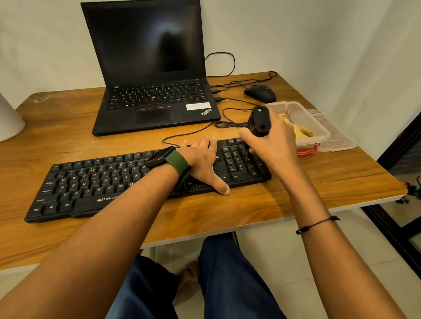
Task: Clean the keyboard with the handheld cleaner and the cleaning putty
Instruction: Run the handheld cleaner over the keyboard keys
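The right hand (273, 141) has its grip wrapped round the black handheld cleaner (260, 121), fingers and thumb curled about its body, the working end pointed down onto the number pad at the right end of the keyboard (108, 181). Whether the nozzle touches the keys is hidden by the hand.

Just left of that grip, the left hand (202, 164) lies flat on the keys, fingers straight and spread, thumb reaching over the front edge onto the surface (303, 186); it pinches nothing and seems to steady the board.

Just right of the grip and slightly behind it sits a clear plastic box (307, 122), lid off beside it, with the yellowish cleaning putty (300, 130) inside, untouched. Behind the grip the keyboard cable (191, 133) runs toward the laptop (152, 89), and a mouse (259, 93) lies farther back.

Risks, as I judge them: the holding hand sits close to the box, so a sweep toward the board's right end could knock it toward the surface's edge. If the flat hand lifts, the board may slide under the cleaner. The loose cable could snag when the cleaner works the top row.
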